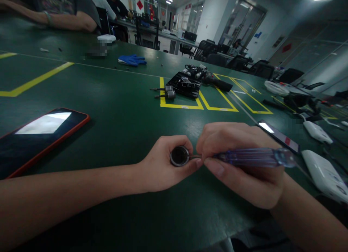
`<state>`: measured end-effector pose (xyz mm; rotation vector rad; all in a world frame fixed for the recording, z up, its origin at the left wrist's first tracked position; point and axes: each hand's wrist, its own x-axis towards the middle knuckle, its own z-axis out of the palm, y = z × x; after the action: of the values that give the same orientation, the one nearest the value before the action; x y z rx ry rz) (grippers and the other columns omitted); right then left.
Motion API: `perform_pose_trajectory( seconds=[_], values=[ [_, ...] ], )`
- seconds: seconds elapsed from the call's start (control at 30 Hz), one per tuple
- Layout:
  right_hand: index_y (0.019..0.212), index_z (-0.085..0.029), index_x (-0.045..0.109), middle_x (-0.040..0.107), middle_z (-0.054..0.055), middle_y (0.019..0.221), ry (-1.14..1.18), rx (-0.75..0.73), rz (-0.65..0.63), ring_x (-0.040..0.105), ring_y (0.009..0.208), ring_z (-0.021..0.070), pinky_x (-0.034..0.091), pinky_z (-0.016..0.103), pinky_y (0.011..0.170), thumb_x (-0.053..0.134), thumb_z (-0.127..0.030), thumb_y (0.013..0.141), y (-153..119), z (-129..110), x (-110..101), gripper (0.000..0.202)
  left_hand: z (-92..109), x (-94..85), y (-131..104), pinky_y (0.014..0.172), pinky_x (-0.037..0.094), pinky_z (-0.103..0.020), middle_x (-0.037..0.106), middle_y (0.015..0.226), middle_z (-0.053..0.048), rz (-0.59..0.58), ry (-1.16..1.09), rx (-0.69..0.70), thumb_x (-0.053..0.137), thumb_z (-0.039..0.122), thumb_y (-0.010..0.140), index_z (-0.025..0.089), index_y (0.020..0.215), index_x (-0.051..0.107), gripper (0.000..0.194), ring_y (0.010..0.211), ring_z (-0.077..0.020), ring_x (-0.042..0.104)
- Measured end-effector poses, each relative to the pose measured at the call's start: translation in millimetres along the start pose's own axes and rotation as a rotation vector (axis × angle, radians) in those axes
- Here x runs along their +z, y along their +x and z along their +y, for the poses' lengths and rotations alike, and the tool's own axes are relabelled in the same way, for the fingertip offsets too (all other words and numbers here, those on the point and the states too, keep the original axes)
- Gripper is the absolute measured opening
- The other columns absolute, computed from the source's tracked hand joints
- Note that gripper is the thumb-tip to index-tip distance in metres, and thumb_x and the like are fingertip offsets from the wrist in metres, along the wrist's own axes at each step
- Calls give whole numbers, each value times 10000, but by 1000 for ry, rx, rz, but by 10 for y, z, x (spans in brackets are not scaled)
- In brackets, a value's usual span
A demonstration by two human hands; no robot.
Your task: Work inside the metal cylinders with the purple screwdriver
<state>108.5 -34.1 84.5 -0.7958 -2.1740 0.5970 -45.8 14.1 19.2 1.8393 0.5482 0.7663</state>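
My left hand (165,163) is closed around a small metal cylinder (179,156), its round, dark hollow end turned up toward me. In my right hand (239,165) is a screwdriver with a clear purple handle (250,157), held level and pointing left. Its thin shaft reaches the side of the cylinder between my left thumb and forefinger. The exact spot where the tip meets the cylinder is hidden. Both hands are close together above the green table (122,212).
A red-edged phone (43,136) lies at left, another phone (280,136) at right beside white devices (324,172). Farther off are two motor-like cylinders with shafts (170,95), a black bag (185,85), cables and a blue glove (132,60). A person's arm (65,22) rests across the table.
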Motion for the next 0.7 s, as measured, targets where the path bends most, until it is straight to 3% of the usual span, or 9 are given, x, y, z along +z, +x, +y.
perform_pose_trajectory(
  seconds=[0.33,0.57,0.7],
  values=[
    [726,-140,527,554,34,635,21,-7,30,505,572,120,397,287,540,494,-94,734,-14,29,0,58,1,7,0,453,358,-196,472,562,26,-5,19,-18,588,331,698,114,661,526,229,497,-79,400],
    [753,-163,540,556,13,653,98,-25,81,534,595,119,428,271,531,509,-112,761,-22,57,-28,61,4,11,-9,451,360,-195,501,586,16,-10,114,47,563,305,736,112,686,536,201,500,-83,444],
    [732,-156,538,544,19,659,130,4,205,540,609,128,430,285,547,511,-104,758,-29,41,26,64,-27,-11,15,470,379,-202,525,607,10,5,202,102,550,307,752,127,693,530,191,518,-94,485]
  ],
)
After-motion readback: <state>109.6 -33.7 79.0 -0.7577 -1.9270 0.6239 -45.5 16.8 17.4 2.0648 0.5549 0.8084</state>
